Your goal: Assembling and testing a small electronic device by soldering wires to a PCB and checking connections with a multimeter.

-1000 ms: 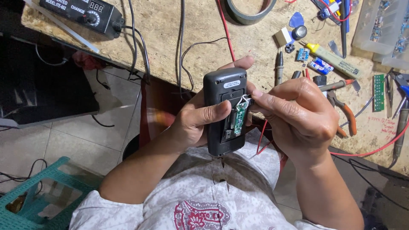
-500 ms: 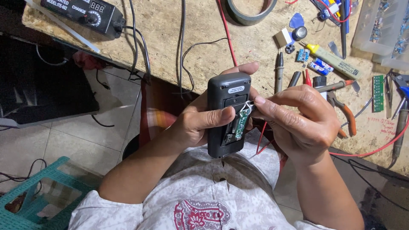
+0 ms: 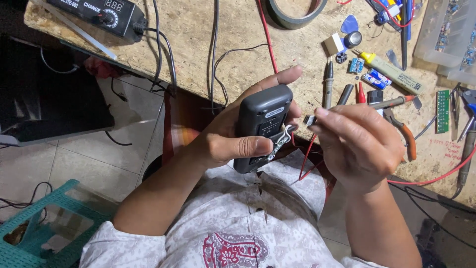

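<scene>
Holding grey meter (image 3: 262,126) at frame centre in closed left hand (image 3: 225,144) | right hand (image 3: 359,144) pinches small metal part (image 3: 310,119) beside it | back open, refitting unfinished | bench (image 3: 233,54) above

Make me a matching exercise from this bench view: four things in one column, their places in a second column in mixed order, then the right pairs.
Things:
1. dark grey handheld device
2. roll of tape
3. teal plastic stool
4. green circuit strip

Places:
A. on the floor, lower left
B. gripped in the left hand
C. on the bench near the right edge
D. at the top edge of the bench

Pairs: 1-B, 2-D, 3-A, 4-C
</scene>
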